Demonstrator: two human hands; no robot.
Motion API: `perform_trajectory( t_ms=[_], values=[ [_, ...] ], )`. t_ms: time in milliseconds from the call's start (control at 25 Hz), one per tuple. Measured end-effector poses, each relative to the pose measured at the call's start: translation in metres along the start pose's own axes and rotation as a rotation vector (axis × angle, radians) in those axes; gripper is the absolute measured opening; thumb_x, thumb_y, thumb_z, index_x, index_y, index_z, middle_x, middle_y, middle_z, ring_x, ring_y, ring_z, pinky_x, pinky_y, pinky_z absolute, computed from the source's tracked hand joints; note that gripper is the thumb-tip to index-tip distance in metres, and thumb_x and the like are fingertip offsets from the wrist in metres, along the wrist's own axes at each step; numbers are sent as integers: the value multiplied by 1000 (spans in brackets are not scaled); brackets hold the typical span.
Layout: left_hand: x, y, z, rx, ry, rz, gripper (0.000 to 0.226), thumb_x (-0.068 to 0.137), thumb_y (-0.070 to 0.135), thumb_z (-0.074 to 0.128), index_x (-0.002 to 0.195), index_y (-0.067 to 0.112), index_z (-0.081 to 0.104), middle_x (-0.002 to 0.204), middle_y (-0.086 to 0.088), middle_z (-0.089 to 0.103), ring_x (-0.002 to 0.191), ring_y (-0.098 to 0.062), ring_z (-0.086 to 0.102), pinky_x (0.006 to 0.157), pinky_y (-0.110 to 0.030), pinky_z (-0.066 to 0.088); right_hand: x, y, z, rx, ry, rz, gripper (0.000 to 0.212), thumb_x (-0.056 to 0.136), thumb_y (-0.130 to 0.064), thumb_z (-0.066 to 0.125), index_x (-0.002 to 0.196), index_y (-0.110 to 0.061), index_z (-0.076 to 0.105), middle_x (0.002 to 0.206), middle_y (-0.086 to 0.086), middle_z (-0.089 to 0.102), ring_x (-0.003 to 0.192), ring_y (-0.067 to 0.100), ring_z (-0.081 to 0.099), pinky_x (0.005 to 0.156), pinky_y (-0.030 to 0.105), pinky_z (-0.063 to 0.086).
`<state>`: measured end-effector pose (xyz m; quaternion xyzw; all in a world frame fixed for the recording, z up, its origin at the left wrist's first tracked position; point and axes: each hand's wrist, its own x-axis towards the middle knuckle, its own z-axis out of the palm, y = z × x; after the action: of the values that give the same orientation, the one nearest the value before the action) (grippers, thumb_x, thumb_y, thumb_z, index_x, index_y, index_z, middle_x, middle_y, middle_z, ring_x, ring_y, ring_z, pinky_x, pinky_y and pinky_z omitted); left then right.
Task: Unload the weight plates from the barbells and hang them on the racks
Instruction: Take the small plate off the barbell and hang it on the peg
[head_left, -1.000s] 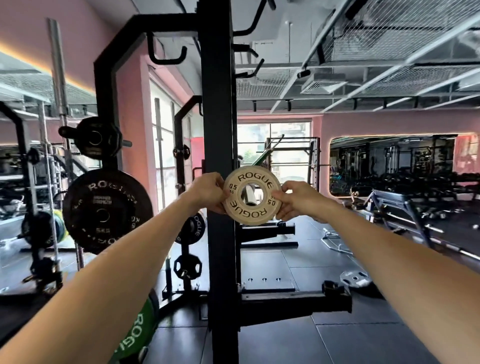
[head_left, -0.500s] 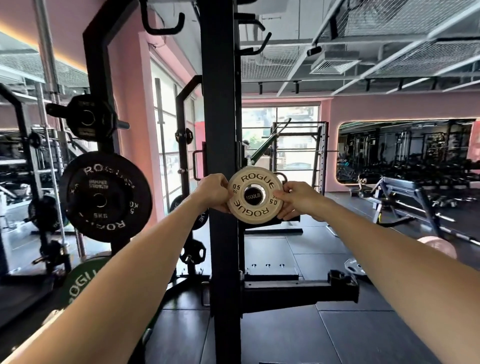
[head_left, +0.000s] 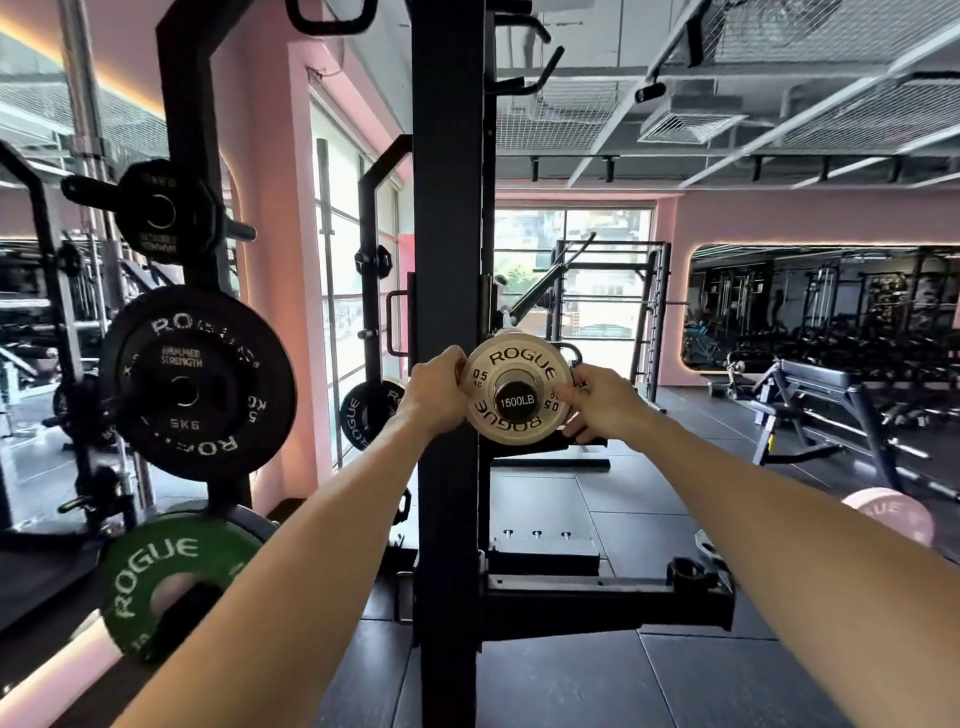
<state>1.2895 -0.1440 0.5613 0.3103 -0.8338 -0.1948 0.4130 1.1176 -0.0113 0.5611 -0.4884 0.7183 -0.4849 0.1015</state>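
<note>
A small cream ROGUE 0.5 kg plate (head_left: 519, 364) sits around a peg end cap marked 1500LB (head_left: 516, 401), just right of the black rack upright (head_left: 447, 234). My left hand (head_left: 434, 389) grips the plate's left rim. My right hand (head_left: 597, 402) pinches its right rim, with fingers curled behind it. Whatever lies behind the plate on the peg is hidden.
On the left rack hang a black 5 kg ROGUE plate (head_left: 200, 382), a small black plate (head_left: 161, 208) above it and a green ROGUE plate (head_left: 171, 577) below. A black safety arm (head_left: 608, 603) juts right low down. A bench (head_left: 815, 400) stands at the right, near a pink plate (head_left: 888, 514).
Both hands have carried the cream plate forward and slid it over the peg, whose 1500LB end cap now pokes through the plate's hole. The view has moved closer to the rack.
</note>
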Motion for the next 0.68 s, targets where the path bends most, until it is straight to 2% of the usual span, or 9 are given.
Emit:
perform_trajectory(
  t_ms=[80, 200, 320, 400, 560, 680],
  values=[
    [24, -11, 14, 34, 21, 20, 19, 86, 6, 57, 82, 23, 49, 77, 0, 59, 77, -25, 61, 66, -43, 57, 29, 10, 2, -9, -12, 4, 28, 95, -30, 56, 108, -5, 53, 87, 15, 67, 62, 29, 68, 51, 34, 56],
    [63, -28, 34, 38, 22, 27, 19, 84, 7, 56, 79, 25, 49, 74, 4, 56, 75, -22, 56, 63, -32, 46, 72, 27, 6, -20, 0, 4, 21, 96, -30, 55, 102, -10, 54, 82, 13, 68, 56, 25, 67, 46, 29, 51],
    [111, -48, 57, 40, 6, 13, 13, 82, 9, 54, 79, 21, 52, 76, 0, 59, 75, -23, 56, 65, -32, 45, 126, 44, 11, -23, 9, 18, 16, 96, -30, 55, 93, -14, 54, 78, 10, 68, 53, 24, 67, 45, 29, 52],
    [144, -62, 73, 65, 1, 13, 11, 82, 10, 53, 77, 20, 50, 77, -2, 59, 74, -23, 54, 62, -31, 41, 161, 56, 16, -47, 21, 33, 18, 95, -31, 56, 97, -12, 55, 80, 10, 68, 55, 25, 67, 45, 29, 53],
    [200, -84, 103, 81, -9, 17, 21, 79, 8, 51, 68, 22, 42, 71, -2, 55, 70, -24, 49, 52, -28, 31, 222, 76, 22, -94, 37, -12, 18, 96, -30, 55, 97, -13, 54, 76, 8, 66, 45, 17, 63, 37, 23, 46],
    [231, -98, 122, 83, -6, 20, 25, 79, 7, 52, 65, 23, 38, 68, 2, 50, 66, -20, 45, 48, -21, 24, 262, 91, 25, -110, 34, -18, 17, 96, -30, 54, 96, -13, 54, 71, 5, 65, 41, 16, 61, 38, 25, 49]
  ],
)
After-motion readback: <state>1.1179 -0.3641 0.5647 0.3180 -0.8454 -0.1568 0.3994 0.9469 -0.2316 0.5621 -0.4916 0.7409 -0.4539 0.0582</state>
